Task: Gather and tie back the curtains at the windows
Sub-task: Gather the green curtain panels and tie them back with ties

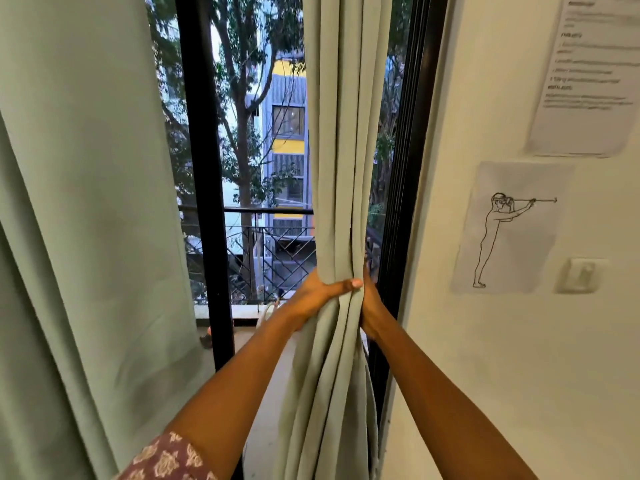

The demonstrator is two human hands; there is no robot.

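Left hand wrapped round gathered curtain, right hand gripping its far side, beside black window frame; bunched tight, likely ready for tying.

The right hand lies mostly behind the gathered curtain, its fingers hidden. The printed sheet is blurred, unreadable, and cut off by the edge.

Gathered curtain: matt, soft-woven sage cloth, folded into pleats. Left curtain: same matt cloth, faintly creased. Window frame: smooth black, slight sheen. Wall: matt pale paint. Sketch sheet and printed notice: thin paper. Sleeve: printed cloth.
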